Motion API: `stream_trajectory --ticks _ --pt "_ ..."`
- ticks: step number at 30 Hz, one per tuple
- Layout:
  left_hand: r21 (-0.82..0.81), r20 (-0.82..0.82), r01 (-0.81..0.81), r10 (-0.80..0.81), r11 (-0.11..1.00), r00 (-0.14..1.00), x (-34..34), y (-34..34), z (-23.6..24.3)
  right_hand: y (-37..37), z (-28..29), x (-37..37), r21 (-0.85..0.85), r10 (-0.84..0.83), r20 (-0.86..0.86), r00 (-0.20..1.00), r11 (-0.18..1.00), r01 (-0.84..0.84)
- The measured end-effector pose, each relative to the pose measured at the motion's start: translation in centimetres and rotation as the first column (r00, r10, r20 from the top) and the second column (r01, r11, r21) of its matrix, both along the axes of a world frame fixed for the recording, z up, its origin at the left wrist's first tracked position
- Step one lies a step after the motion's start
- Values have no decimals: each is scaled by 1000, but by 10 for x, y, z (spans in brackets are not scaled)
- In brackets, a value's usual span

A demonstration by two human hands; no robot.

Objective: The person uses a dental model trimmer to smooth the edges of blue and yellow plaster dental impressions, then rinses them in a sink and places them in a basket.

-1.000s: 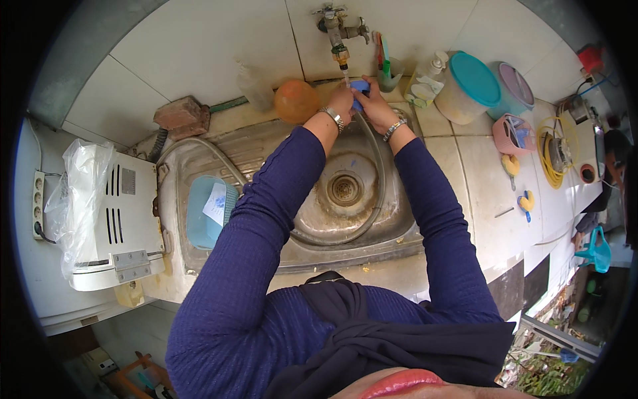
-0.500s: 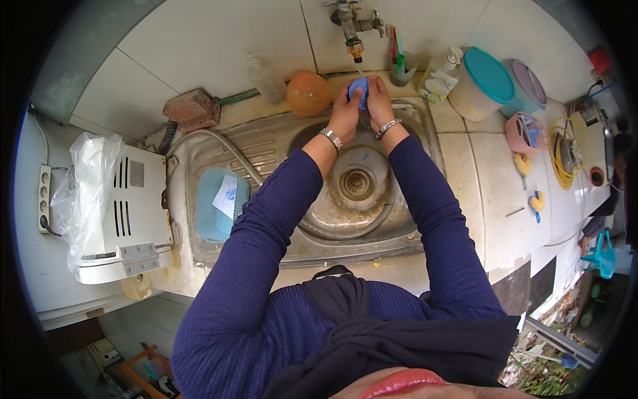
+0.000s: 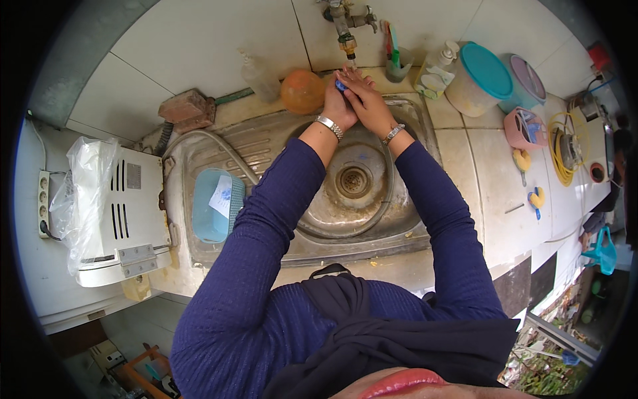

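Observation:
Both hands meet above the back of the steel sink (image 3: 312,247), just under the wall tap (image 3: 344,33). In my left hand (image 3: 339,110) lies a small blue sponge-like piece (image 3: 341,86), of which only a bit shows. My right hand (image 3: 371,105) reaches across it with fingers stretched out flat, resting on the left hand and covering most of the blue piece. The water at the tap's mouth is largely hidden by my fingers. Below the hands lies the round drain (image 3: 353,181) in the basin.
An orange bowl-like thing (image 3: 302,92) and a clear bottle (image 3: 259,78) stand left of the hands. To the right are a toothbrush cup (image 3: 397,66), a pump bottle (image 3: 436,70) and a teal-lidded tub (image 3: 487,70). A light-blue basket (image 3: 209,213) sits on the drainboard.
My right hand has moved from beside the blue piece to lie across it and the left hand. The blue piece has shifted slightly left and is more covered.

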State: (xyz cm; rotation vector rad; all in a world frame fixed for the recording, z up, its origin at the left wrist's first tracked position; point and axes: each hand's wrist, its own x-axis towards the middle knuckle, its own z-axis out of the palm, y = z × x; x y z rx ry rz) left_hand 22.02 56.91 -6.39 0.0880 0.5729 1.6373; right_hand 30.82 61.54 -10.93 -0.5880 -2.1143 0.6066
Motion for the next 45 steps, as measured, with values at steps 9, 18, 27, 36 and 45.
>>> stream_trajectory --ticks 9,18,27,36,45 --pt "162 189 159 -188 974 964 -10 2 -21 12 20 17 136 -79 -91 993 987 91" --pt "-148 -192 200 -226 969 955 -25 1 -17 28 20 16 -335 -167 -87 982 933 129" --pt "-233 -447 65 -166 970 879 -29 -20 -17 35 17 15 -325 -117 87 989 935 139" --pt "-103 -795 0 -82 995 601 -17 -67 -16 -17 28 28 -693 -18 -154 988 715 -95" --pt "-39 -795 45 -59 998 604 -5 -99 -19 -72 43 46 -510 -74 9 997 857 69"
